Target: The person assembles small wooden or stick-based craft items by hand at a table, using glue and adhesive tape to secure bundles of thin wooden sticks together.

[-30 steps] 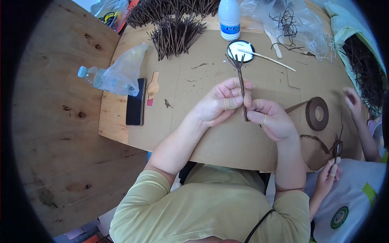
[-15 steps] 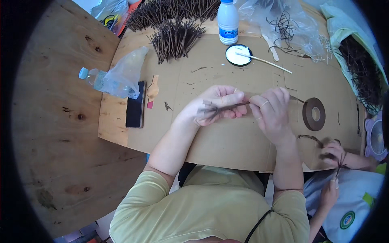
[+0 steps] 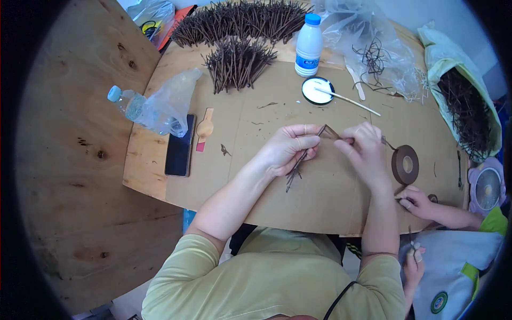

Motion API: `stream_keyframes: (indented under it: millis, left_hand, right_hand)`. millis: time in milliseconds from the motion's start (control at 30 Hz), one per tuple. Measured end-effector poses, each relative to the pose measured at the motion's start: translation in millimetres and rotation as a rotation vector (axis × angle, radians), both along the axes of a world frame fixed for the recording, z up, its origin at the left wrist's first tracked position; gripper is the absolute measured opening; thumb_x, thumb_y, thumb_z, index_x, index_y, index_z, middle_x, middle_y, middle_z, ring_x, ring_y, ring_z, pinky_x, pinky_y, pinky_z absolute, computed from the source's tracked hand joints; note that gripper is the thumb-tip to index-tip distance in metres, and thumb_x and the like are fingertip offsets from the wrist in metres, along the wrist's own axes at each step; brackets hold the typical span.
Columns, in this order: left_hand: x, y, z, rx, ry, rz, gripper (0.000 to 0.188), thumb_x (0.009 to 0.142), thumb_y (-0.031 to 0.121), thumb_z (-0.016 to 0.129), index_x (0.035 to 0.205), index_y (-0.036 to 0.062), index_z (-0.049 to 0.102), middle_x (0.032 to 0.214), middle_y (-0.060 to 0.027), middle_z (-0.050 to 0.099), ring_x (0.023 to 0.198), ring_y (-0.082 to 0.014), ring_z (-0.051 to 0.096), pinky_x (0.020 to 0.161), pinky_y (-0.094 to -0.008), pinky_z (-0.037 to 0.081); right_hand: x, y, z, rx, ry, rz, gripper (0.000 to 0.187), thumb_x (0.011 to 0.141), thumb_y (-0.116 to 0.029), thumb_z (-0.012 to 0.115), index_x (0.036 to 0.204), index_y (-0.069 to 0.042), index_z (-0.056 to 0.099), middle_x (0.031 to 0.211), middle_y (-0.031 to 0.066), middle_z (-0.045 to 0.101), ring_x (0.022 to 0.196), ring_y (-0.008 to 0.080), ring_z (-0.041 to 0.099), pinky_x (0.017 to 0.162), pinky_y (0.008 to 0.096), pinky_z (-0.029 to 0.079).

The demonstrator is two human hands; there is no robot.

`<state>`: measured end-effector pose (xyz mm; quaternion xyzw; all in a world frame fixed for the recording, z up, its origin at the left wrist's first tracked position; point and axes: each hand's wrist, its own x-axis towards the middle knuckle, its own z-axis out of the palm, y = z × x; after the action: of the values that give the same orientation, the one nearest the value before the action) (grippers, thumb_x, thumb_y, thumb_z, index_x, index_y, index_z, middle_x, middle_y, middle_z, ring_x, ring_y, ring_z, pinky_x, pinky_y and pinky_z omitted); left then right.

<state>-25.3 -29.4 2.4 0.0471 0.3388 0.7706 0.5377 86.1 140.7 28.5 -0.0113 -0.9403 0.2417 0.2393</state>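
Observation:
My left hand pinches a thin brown branched stem, whose forked ends point down toward the table's near edge. A strip of brown tape runs from the top of the stem across to my right hand. The fingers of that hand are closed on the strip. More tape trails from behind it to a brown tape roll, which lies on the cardboard just to the right. Both hands are above the cardboard sheet, in front of my body.
At the back stand bundles of brown stems, a white bottle and a dish of white paste with a stick. Left are a phone and a plastic bottle. A co-worker's hand works at right, beside a sack of stems.
The stem has swung from nearly level to pointing downward under my left hand. The tape strip now shows bent between my hands. The co-worker's upper hand has moved left, closer to the tape roll.

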Motion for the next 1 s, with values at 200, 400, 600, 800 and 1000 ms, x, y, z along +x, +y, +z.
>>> stream_keyframes:
  millis: [200,400,600,800,1000]
  left_hand:
    - [-13,-1,-18,0.016,-0.112,0.015,0.019,0.084,0.0,0.053,0.103,-0.0001,0.056,0.077,-0.0081,0.058,0.063,-0.0099,0.053,0.052,-0.0174,0.045]
    - [-21,-1,-26,0.037,-0.198,0.057,0.02,0.085,0.001,0.051,0.105,0.0007,0.055,0.077,-0.0091,0.057,0.063,-0.0096,0.051,0.049,-0.0165,0.041]
    - [-28,-4,-30,0.062,-0.236,0.066,0.02,0.086,0.001,0.049,0.105,-0.0001,0.055,0.078,-0.0107,0.057,0.065,-0.011,0.051,0.048,-0.0164,0.039]
    - [-28,-5,-24,0.111,-0.254,0.013,0.018,0.086,0.002,0.05,0.103,-0.0002,0.056,0.079,-0.0117,0.057,0.068,-0.0122,0.052,0.048,-0.016,0.038]
    - [-27,-7,-18,0.113,-0.224,-0.029,0.019,0.087,0.004,0.049,0.104,0.0005,0.056,0.078,-0.0117,0.058,0.069,-0.0126,0.052,0.049,-0.016,0.037]
  right_hand:
    - [-53,59,-33,0.049,0.052,-0.268,0.014,0.077,-0.013,0.06,0.087,-0.003,0.059,0.081,0.0095,0.057,0.083,0.0264,0.052,0.076,0.0348,0.039]
    - [-74,83,-61,0.07,0.017,-0.117,0.011,0.079,-0.005,0.056,0.089,0.0,0.057,0.084,0.0113,0.054,0.082,0.025,0.052,0.073,0.033,0.041]
    - [-58,70,-32,-0.247,-0.07,0.06,0.009,0.08,-0.006,0.055,0.087,-0.005,0.059,0.082,0.0085,0.055,0.086,0.0232,0.052,0.076,0.0328,0.038]
    - [-48,69,-16,-0.09,-0.084,0.124,0.009,0.08,-0.007,0.055,0.087,-0.007,0.06,0.085,0.0053,0.054,0.086,0.0219,0.051,0.082,0.0327,0.033]
    - [-48,68,-14,-0.021,-0.088,0.14,0.009,0.079,-0.006,0.056,0.086,-0.009,0.06,0.084,0.004,0.054,0.086,0.0225,0.049,0.082,0.0328,0.033]
